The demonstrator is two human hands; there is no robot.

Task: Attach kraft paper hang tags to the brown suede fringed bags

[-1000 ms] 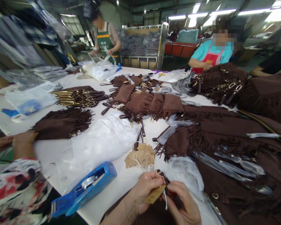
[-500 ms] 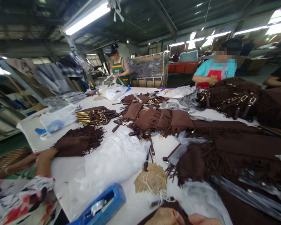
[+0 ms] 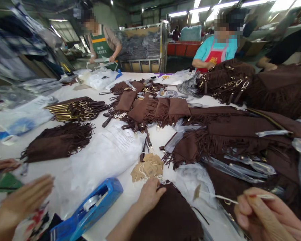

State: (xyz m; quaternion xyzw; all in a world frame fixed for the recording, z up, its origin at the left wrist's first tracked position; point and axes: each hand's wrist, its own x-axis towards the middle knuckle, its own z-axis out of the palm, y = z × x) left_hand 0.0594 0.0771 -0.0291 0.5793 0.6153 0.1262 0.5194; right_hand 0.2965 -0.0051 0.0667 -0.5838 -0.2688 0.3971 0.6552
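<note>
My left hand [image 3: 150, 195] rests at the upper left edge of a dark brown bag [image 3: 168, 214], thumb apart from its bent fingers, touching the near side of a pile of tan tags [image 3: 147, 166]. At the lower right, my right hand [image 3: 268, 214] pinches a white string [image 3: 225, 198]. A small tan tag [image 3: 197, 192] hangs at the string's far end, over clear plastic. A blue tape dispenser [image 3: 90, 207] lies left of my left hand.
A co-worker's hands [image 3: 27, 197] are at the lower left, near a fringed brown bag [image 3: 50, 144]. White plastic bags [image 3: 110, 150], brown fringed pouches [image 3: 153, 110] and heaped brown bags [image 3: 253, 130] lie on the table. Two people stand beyond it.
The view has shifted. My hands, earlier close together at the bottom edge, are now apart: left by the tags, right out to the right with string and tag. The co-worker's hands have left the fringed bag.
</note>
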